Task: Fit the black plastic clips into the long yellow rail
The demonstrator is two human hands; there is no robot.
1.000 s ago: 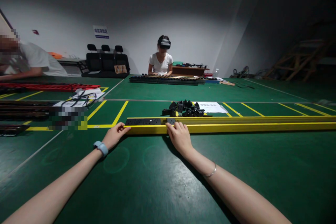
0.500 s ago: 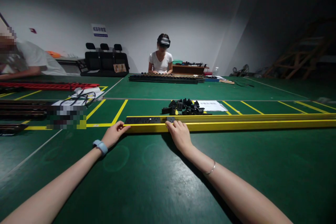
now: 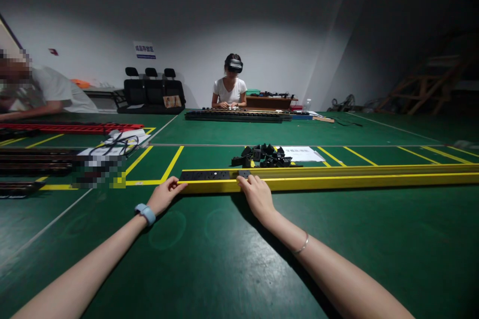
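A long yellow channel (image 3: 337,180) lies across the green table, running off to the right. My left hand (image 3: 165,196) is closed on its left end, thumb on the near wall. Several black socket modules (image 3: 204,175) sit in a row inside that end. My right hand (image 3: 257,197) is closed around another black socket module (image 3: 244,173) in the channel, a short gap to the right of the row. The fingers partly cover this module. Just behind the channel is a loose heap of black modules (image 3: 262,155).
A sheet of paper (image 3: 302,154) lies beside the heap. At left are dark rails (image 3: 37,160), a red rail (image 3: 75,128) and papers with black cables (image 3: 123,137). A person (image 3: 229,90) sits across the table behind dark rails (image 3: 232,115); another person (image 3: 52,90) leans in at left.
The view has tilted slightly upward, so everything sits a little lower. Both hands keep their places on the channel and the module. The person across has raised their hands slightly.
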